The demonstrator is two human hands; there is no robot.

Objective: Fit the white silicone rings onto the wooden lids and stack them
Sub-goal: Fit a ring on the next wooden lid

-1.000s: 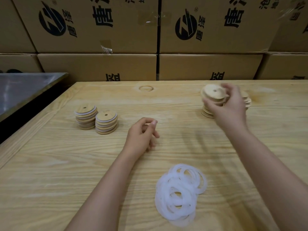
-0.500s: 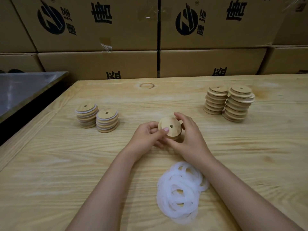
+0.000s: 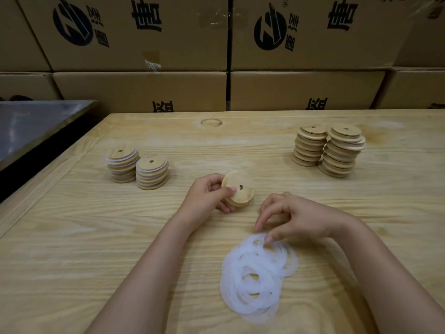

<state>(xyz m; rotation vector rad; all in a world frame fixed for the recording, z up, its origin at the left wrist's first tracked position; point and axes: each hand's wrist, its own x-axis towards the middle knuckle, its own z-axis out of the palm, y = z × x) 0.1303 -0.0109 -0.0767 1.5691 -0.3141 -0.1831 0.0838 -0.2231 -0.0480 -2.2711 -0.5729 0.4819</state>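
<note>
Wooden and tilted up toward the person, one lid [image 3: 238, 188] is being gripped at its edge by the left hand [image 3: 207, 198], the thumb lying on its face beside the small hole, probably so that the rim is being left free for a ring. The right hand [image 3: 296, 218] is curling down over the heap of white rings [image 3: 255, 276] lying close by on the table [image 3: 72, 237], its fingertips [image 3: 268, 237] touching the heap's far edge; whether they are pinching a ring yet I cannot tell. Two white-edged stacks [image 3: 122, 165], apparently finished, are standing at the left, well apart from two bare stacks [image 3: 309, 145] waiting at the right, likely so that done and undone are not mixing.
</note>
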